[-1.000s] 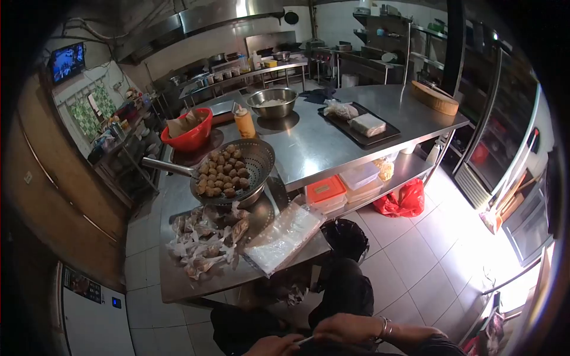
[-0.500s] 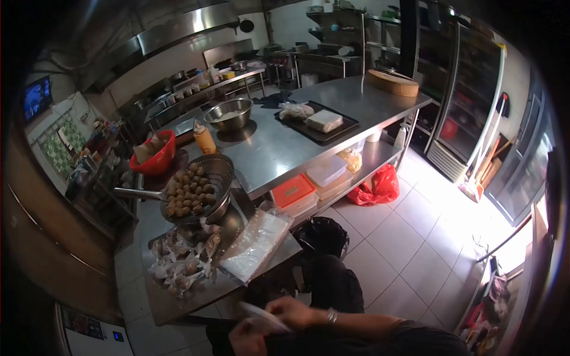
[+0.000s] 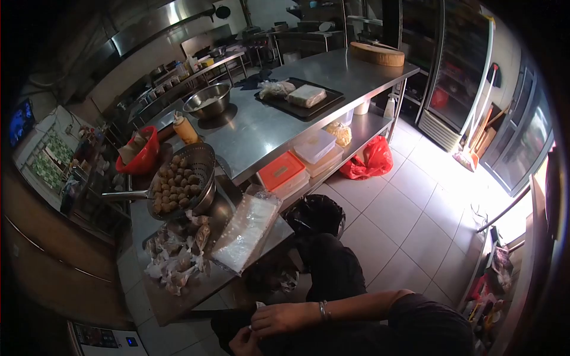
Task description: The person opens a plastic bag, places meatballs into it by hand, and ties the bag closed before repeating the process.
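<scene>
Low in the view, my right hand (image 3: 278, 319), with a bracelet at its wrist, is closed around a small white thing (image 3: 260, 305) that is mostly hidden. My left hand (image 3: 243, 342) is just below it, fingers pinched at the same spot; what it holds is too small to make out. Nearest on the low metal table (image 3: 178, 304) are several tied plastic bags (image 3: 176, 261) with brown contents and a stack of clear plastic bags (image 3: 246, 231). Behind them, brown balls (image 3: 176, 184) lie in a perforated metal strainer (image 3: 205, 166).
A red basin (image 3: 142, 159), a sauce bottle (image 3: 186, 129), a steel bowl (image 3: 208, 102) and a black tray (image 3: 317, 110) stand farther back. A black bin bag (image 3: 314, 215) is beside my leg; a red bag (image 3: 369, 159) lies near the lower shelf. A round wooden board (image 3: 377, 54) sits on the counter.
My hands have drawn closer together, and the white thing, earlier long and plainly visible between them, is now mostly covered. The whole view has shifted, so the table and counter appear slightly higher and farther left.
</scene>
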`<state>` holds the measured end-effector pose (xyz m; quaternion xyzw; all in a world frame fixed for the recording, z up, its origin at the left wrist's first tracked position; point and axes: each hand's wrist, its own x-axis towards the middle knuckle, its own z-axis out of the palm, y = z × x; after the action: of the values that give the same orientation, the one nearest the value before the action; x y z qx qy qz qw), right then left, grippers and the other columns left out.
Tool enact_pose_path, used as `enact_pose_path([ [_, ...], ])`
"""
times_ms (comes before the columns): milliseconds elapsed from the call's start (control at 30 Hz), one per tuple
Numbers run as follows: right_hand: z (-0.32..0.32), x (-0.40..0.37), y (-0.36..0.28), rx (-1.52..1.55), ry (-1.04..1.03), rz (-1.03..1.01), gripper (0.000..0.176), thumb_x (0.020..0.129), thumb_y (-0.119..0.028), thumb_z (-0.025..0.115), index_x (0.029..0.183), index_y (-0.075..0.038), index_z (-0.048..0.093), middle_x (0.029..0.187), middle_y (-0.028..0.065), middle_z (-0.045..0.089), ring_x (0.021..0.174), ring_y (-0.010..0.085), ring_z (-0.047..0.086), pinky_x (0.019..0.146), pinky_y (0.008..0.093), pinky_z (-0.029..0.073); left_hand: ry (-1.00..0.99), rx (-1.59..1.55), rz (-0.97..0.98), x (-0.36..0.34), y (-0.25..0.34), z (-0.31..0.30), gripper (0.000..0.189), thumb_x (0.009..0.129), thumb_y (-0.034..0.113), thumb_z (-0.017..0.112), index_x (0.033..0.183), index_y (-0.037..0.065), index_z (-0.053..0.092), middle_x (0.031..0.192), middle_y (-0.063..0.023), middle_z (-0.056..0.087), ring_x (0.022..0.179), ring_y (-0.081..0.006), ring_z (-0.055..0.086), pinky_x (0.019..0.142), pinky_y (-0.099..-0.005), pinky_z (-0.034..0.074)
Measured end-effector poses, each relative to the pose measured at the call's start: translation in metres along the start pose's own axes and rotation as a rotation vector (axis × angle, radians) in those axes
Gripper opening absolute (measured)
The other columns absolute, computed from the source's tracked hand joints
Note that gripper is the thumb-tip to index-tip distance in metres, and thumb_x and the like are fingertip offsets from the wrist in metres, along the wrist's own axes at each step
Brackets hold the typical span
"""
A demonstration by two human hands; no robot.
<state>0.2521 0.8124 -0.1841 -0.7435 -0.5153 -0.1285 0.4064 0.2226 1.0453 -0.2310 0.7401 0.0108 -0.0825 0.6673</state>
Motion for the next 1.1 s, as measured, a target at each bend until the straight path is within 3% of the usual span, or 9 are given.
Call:
enact_pose_path([
  [133,-0.001,0.002,0.0,0.307,0.125,0.091,0.019,0.09,-0.008,0.065,0.107,0.001,0.064,0.108,0.0143,0.063,0.107,0.033,0.062,0.093,0.0431,0.053,-0.053,-0.186,0.033,0.002,0.012,-0.006,0.008,0.091,0.003,0.074,0.093,-0.005,0.072,0.087,-0.0041,0.068,0.075,-0.0108,0.059,0.069,-0.0257,0.045],
  [233,-0.002,0.001,0.002,0.456,0.232,0.195,0.019,0.088,-0.006,0.073,0.105,0.0,0.067,0.105,0.0115,0.066,0.099,0.0292,0.066,0.088,0.0402,0.055,-0.092,0.034,0.239,0.004,0.017,-0.01,0.013,0.086,0.005,0.081,0.092,-0.003,0.073,0.088,-0.0057,0.07,0.077,-0.0118,0.062,0.071,-0.0271,0.047],
  [300,-0.011,-0.001,-0.002,0.643,0.088,0.508,0.025,0.084,-0.006,0.081,0.106,-0.001,0.07,0.102,0.0092,0.068,0.093,0.0238,0.068,0.083,0.0368,0.056,-0.256,0.153,0.209,0.002,0.026,-0.015,0.019,0.08,0.006,0.088,0.093,-0.001,0.075,0.09,-0.007,0.071,0.079,-0.0131,0.065,0.071,-0.0277,0.049],
  [533,0.008,-0.025,-0.003,0.778,0.165,0.571,0.024,0.083,-0.009,0.084,0.105,-0.003,0.074,0.103,0.0082,0.068,0.096,0.0199,0.069,0.084,0.0323,0.057,-0.341,0.2,0.283,-0.001,0.032,-0.007,0.021,0.076,0.005,0.091,0.089,0.003,0.075,0.091,-0.0079,0.072,0.082,-0.0137,0.067,0.07,-0.0261,0.052],
  [600,0.014,-0.031,0.0,0.751,0.17,0.607,0.025,0.084,-0.011,0.084,0.105,-0.003,0.074,0.104,0.0066,0.069,0.098,0.019,0.069,0.085,0.0317,0.057,-0.324,0.363,0.463,0.001,0.042,0.0,0.016,0.084,0.005,0.084,0.093,0.001,0.071,0.09,-0.0076,0.07,0.08,-0.0139,0.067,0.072,-0.0268,0.052],
  [700,0.009,-0.031,-0.006,0.736,0.199,0.632,0.025,0.084,-0.011,0.084,0.106,-0.004,0.074,0.103,0.0055,0.07,0.099,0.0183,0.069,0.087,0.032,0.056,-0.452,0.342,0.315,-0.003,0.042,-0.001,0.018,0.103,0.016,0.064,0.097,0.001,0.072,0.103,-0.0149,0.074,0.088,-0.0235,0.07,0.075,-0.0389,0.052],
  [933,0.002,-0.028,-0.013,0.776,0.249,0.669,0.026,0.085,-0.01,0.083,0.109,-0.005,0.074,0.108,0.0057,0.073,0.102,0.017,0.07,0.088,0.0314,0.057,-0.413,0.228,0.3,-0.003,0.035,-0.002,0.024,0.103,0.019,0.065,0.099,-0.003,0.073,0.112,-0.016,0.075,0.081,-0.0205,0.068,0.074,-0.0331,0.053],
  [1000,0.007,-0.03,-0.009,0.695,0.25,0.617,0.026,0.086,-0.01,0.082,0.11,-0.005,0.075,0.112,0.0071,0.073,0.105,0.0198,0.071,0.088,0.0332,0.057,-0.622,0.425,0.323,0.012,0.008,-0.019,0.033,0.108,0.027,0.054,0.116,-0.002,0.067,0.115,-0.0157,0.074,0.088,-0.0225,0.069,0.077,-0.0389,0.054],
  [1100,0.007,-0.026,-0.013,0.536,0.264,0.508,0.024,0.09,-0.01,0.078,0.113,-0.005,0.075,0.111,0.0092,0.073,0.104,0.0253,0.071,0.087,0.0356,0.058,-0.5,0.352,0.327,0.014,0.012,-0.021,0.029,0.106,0.024,0.056,0.114,-0.002,0.067,0.113,-0.0148,0.074,0.087,-0.0215,0.069,0.077,-0.0376,0.053],
])
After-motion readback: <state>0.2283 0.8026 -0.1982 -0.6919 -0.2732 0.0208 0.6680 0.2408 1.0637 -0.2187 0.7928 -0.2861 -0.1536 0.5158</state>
